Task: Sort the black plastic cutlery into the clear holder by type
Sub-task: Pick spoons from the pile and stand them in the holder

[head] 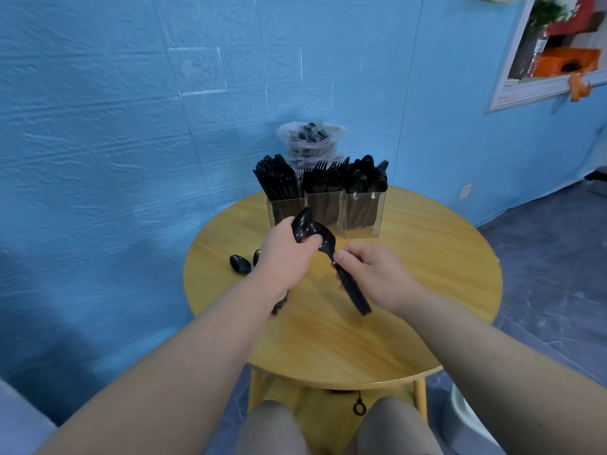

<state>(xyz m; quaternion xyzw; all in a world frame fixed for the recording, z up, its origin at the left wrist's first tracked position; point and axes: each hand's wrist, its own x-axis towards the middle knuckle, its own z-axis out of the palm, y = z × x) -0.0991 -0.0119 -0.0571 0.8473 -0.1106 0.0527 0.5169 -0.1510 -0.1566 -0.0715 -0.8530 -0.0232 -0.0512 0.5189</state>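
Our left hand [282, 254] grips a bundle of spoons [303, 224], bowls up. Our right hand [371, 274] pinches 1 spoon [328, 244] by its handle, long axis slanting up-left. The holder's spoon compartment [363, 211] stands just beyond, nearer our right.

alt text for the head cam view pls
Two hands hold black plastic spoons above a round wooden table: the left hand grips a bunch, the right hand pinches one spoon. Behind stands a clear holder with three cutlery-filled compartments.
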